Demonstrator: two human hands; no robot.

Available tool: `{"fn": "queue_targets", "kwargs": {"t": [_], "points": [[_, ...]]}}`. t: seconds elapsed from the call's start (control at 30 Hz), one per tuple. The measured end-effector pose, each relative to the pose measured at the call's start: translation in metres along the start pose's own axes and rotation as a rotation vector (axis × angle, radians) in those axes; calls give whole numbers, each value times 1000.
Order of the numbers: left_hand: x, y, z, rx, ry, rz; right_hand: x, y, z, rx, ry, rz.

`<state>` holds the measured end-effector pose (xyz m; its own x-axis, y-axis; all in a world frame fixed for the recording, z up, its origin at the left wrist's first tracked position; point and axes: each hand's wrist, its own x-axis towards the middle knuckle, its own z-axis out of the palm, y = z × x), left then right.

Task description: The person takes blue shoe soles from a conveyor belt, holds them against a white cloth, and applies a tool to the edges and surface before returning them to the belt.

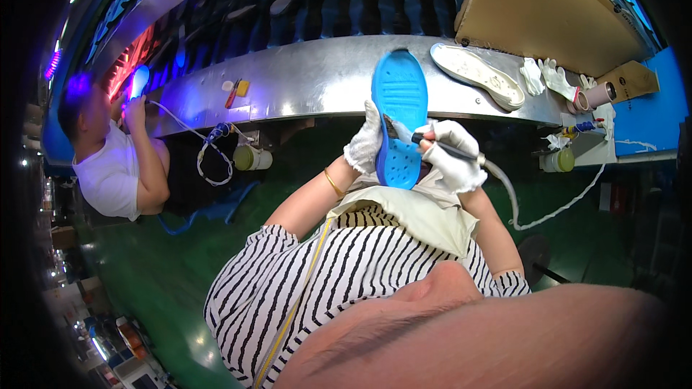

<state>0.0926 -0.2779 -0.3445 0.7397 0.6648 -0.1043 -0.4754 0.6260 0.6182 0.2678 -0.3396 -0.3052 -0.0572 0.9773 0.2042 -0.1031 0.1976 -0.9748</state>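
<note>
A blue shoe sole [402, 90], with ridges toward its far end and small holes toward its near end, is tilted up in front of me over the bench edge. My left hand [365, 142], in a white glove, grips its left side. In my gloved right hand [455, 162] is a brush [447, 148] with a dark handle. Its bristles reach to the left inner edge of the sole. A pale hose [510, 198] runs from the brush's back end down and off to the right.
A metal bench [303, 75] curves across, with racks behind. On it lie a white sole [479, 75], white gloves [556, 81] and a yellow-and-red item [236, 92]. A cardboard box [540, 14] stands behind. At left sits a co-worker [119, 151] holding a lit sole [140, 81]. Containers [252, 158] hang below the bench.
</note>
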Motion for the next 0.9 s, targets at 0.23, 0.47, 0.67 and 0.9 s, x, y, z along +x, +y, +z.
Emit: {"fn": "queue_targets", "kwargs": {"t": [0.23, 0.47, 0.67, 0.9], "points": [[36, 22, 17, -144, -72, 248, 18, 1, 3, -14, 76, -138], [43, 42, 12, -236, -158, 491, 22, -23, 7, 122, 167, 46], [54, 64, 11, -306, -403, 529, 24, -16, 14, -111, -85, -248], [47, 78, 11, -49, -316, 492, 27, -25, 9, 329, 68, 143]]}}
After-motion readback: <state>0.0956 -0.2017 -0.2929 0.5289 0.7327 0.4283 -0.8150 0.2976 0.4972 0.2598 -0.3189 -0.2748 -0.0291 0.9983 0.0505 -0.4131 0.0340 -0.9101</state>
